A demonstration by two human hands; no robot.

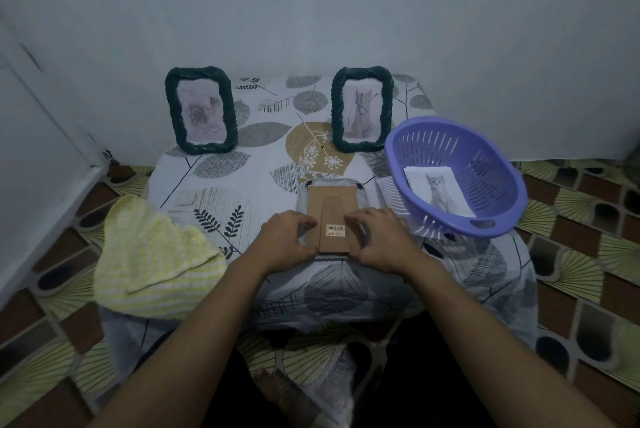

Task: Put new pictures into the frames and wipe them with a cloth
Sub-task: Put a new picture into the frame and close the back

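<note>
A picture frame (332,199) lies face down in the middle of the low table, its brown cardboard back and stand facing up. My left hand (285,240) presses on its lower left edge and my right hand (379,240) on its lower right edge, fingers curled over the backing. Two dark green rope-edged frames stand at the back: the left frame (202,110) holds a flower picture, the right frame (362,108) a cat picture with pen scribbles. A cat picture (440,190) lies in the purple basket (498,164). A yellow cloth (156,257) lies at the table's left corner.
The table wears a leaf-patterned cover (242,185) that hangs over its edges. A loose white sheet (389,190) sticks out from under the basket. Patterned floor tiles (571,254) surround the table, and a pale wall (311,11) stands close behind it.
</note>
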